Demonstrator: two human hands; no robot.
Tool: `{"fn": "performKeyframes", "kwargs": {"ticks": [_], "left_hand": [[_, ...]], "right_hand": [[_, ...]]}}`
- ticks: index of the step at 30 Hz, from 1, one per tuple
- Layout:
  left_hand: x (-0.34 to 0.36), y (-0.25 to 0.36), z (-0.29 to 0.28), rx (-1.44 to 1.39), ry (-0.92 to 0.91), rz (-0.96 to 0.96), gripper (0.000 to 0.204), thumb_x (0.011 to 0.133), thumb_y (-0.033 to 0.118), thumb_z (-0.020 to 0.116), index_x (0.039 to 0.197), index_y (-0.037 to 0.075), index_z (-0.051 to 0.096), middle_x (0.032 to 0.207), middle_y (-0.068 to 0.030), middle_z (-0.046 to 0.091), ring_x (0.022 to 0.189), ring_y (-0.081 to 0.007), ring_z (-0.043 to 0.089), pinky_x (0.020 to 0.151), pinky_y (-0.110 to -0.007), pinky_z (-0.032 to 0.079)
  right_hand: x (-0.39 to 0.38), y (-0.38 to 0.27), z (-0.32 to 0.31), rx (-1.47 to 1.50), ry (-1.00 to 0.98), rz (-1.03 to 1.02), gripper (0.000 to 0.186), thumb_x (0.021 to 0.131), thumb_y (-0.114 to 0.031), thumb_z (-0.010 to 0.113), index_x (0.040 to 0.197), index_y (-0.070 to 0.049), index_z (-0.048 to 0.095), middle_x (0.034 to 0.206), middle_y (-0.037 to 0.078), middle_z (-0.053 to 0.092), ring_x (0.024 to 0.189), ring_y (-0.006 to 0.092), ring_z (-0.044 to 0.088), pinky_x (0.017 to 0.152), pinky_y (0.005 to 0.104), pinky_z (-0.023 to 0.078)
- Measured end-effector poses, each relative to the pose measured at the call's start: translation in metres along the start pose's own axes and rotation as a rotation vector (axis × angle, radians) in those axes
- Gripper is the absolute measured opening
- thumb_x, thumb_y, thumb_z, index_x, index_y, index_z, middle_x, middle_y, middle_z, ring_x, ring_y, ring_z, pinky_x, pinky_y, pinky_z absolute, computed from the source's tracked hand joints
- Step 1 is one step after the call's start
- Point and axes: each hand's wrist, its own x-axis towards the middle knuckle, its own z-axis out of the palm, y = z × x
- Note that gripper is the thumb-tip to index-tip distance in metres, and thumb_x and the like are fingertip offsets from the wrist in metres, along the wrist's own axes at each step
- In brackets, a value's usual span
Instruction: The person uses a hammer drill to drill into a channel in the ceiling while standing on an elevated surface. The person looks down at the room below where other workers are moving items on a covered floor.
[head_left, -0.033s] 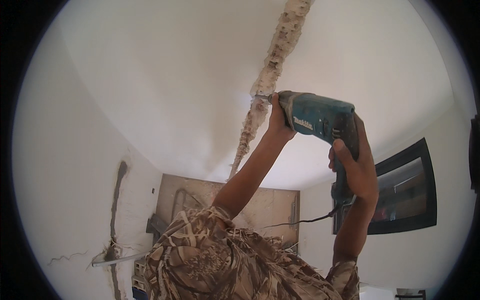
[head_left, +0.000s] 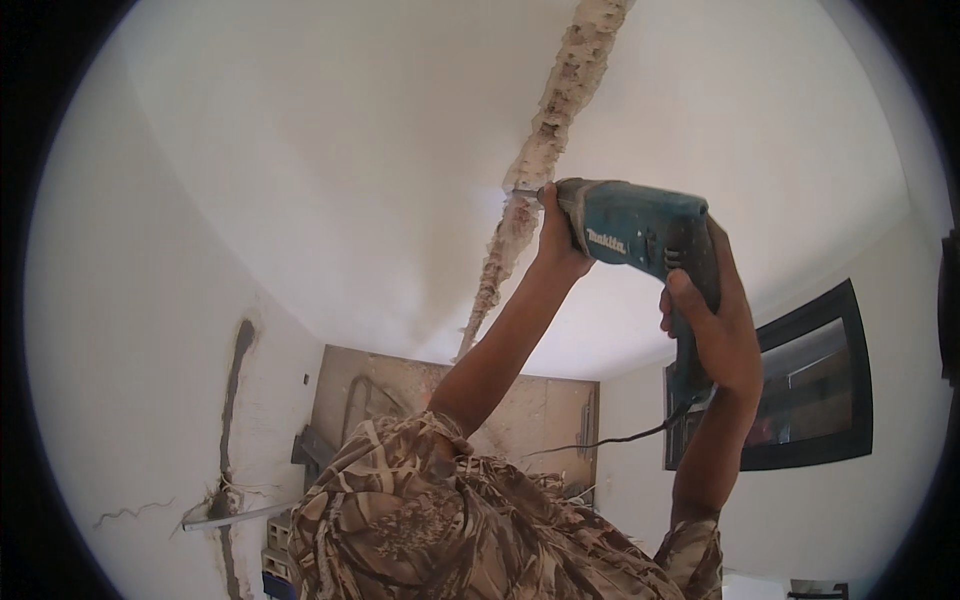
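Wall groove: dark, running downward at far left.
Chipped channel: rough-edged, reaching the bit tip, same spot as a moment ago.
Left hand: wrapped round the drill's front.
Drill: mid-scene, nose pointing left, grip end just swinging slightly right.
Right hand: gripping the rear handle; trigger finger hidden, cannot tell.
Upshot: aim barely altered, probably working one patch.
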Motion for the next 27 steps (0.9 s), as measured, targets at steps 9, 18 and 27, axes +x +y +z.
{"fn": "performKeyframes", "kwargs": {"ticks": [9,18,27], "left_hand": [[0.019,0.015,0.015,-0.063,0.105,0.049,0.073,0.097,0.067,0.019,0.126,0.009,0.054,0.126,-0.0120,0.059,0.118,-0.0292,0.057,0.100,-0.048,0.047],[-0.061,-0.029,-0.062,0.095,0.012,0.009,0.066,0.091,0.068,0.047,0.121,0.010,0.055,0.112,-0.0153,0.064,0.106,-0.0311,0.063,0.095,-0.049,0.051],[-0.116,-0.030,-0.069,0.131,0.099,-0.225,0.062,0.089,0.064,0.055,0.118,0.009,0.055,0.102,-0.0131,0.064,0.095,-0.0272,0.066,0.086,-0.045,0.056]], "right_hand": [[0.038,-0.025,-0.006,-0.174,-0.144,-0.042,0.067,0.090,-0.030,0.065,0.147,-0.013,0.034,0.083,0.007,0.061,0.069,0.0138,0.062,0.054,0.0301,0.052],[-0.096,0.114,0.052,-0.154,0.129,-0.129,0.081,0.082,-0.003,0.067,0.149,-0.010,0.023,0.095,0.011,0.064,0.074,0.0167,0.064,0.056,0.0286,0.054],[-0.171,0.112,0.108,-0.113,0.247,-0.011,0.087,0.079,-0.007,0.069,0.150,0.000,0.019,0.127,0.028,0.054,0.120,0.0355,0.055,0.100,0.0426,0.043]]}}
